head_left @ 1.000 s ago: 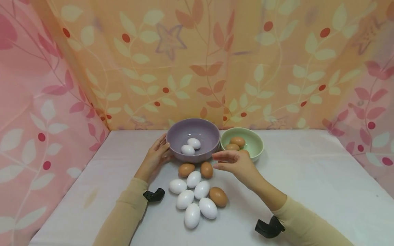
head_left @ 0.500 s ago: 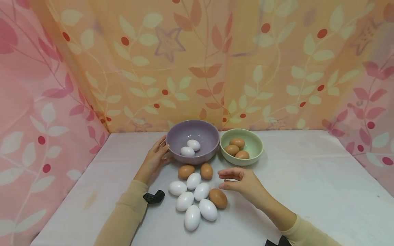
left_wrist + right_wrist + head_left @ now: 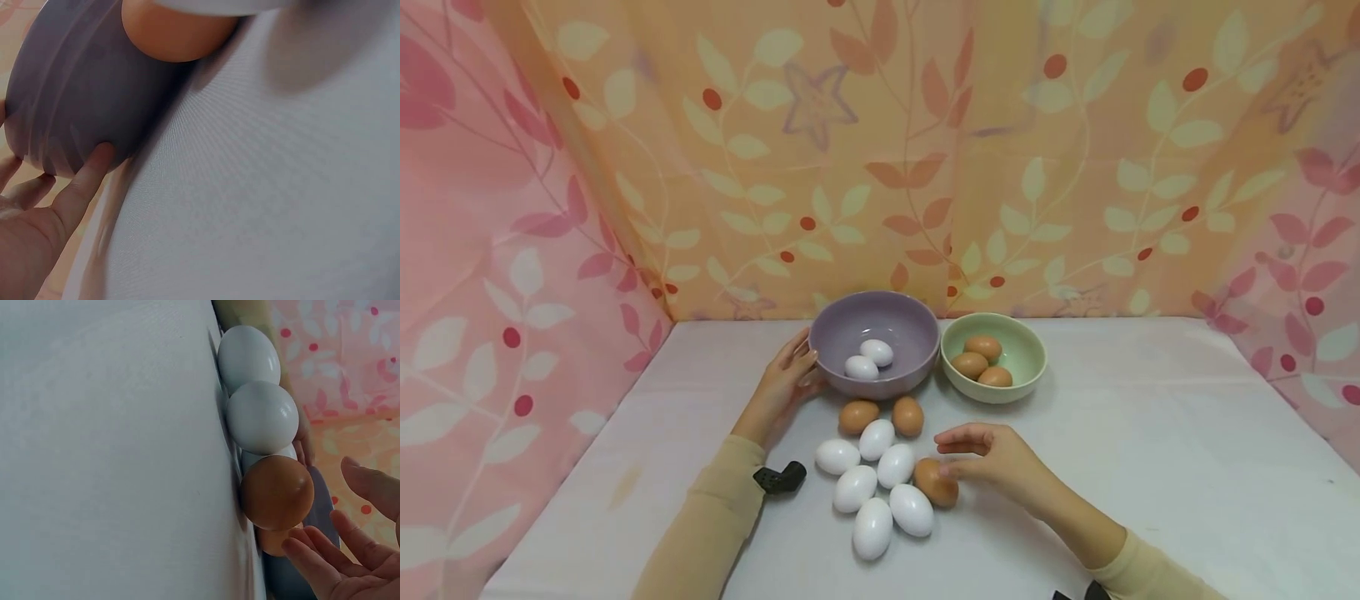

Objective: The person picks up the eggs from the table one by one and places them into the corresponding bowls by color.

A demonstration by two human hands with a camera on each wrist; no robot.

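Note:
My left hand (image 3: 777,387) rests against the left side of a purple bowl (image 3: 835,379); its thumb touches the outer wall in the left wrist view. Two white eggs (image 3: 861,367) lie inside this bowl. My right hand (image 3: 1007,471) hovers just right of a brown egg (image 3: 933,484), fingers apart and holding nothing; in the head view the thumb tip overlaps that egg. In the right wrist view, fingers reach close to the same brown egg (image 3: 277,492). Several white eggs (image 3: 854,489) are clustered left of it. Two more brown eggs (image 3: 908,417) sit before the purple bowl.
A smaller green bowl (image 3: 1030,367) with three brown eggs (image 3: 970,365) stands right beside the purple bowl. White cloth (image 3: 1165,433) covers the table. Behind it hangs an orange patterned curtain (image 3: 895,200), with pink curtains at the sides.
My right hand has come down from in front of the green bowl toward the nearest brown egg, baring the brown eggs in that bowl. The left hand stays on the purple bowl.

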